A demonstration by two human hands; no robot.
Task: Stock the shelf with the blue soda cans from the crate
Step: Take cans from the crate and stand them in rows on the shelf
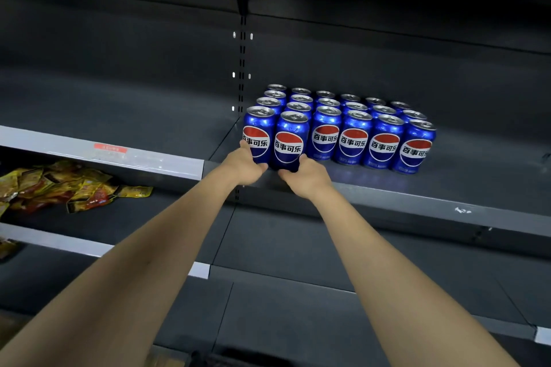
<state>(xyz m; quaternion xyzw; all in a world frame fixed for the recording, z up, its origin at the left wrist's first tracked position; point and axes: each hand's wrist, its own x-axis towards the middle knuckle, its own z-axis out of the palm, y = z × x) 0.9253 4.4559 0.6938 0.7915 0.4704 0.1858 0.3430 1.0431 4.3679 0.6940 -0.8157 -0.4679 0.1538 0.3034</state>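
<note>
Several blue soda cans [354, 137] with a red, white and blue emblem stand in rows on the dark shelf [447, 194]. My left hand [246, 165] grips the base of the front-left can [258, 132]. Beside it, my right hand [307, 176] grips the base of the second front can [290, 140], which sits a little forward of the row. Both cans are upright at the shelf's front. The crate is out of view.
A slotted upright post [242, 53] divides the shelf bays behind the cans. The lower left shelf holds a pile of yellow and red snack packets [68, 188]. Grey price rails [119, 155] edge the left shelves. Bare shelf lies right of the cans.
</note>
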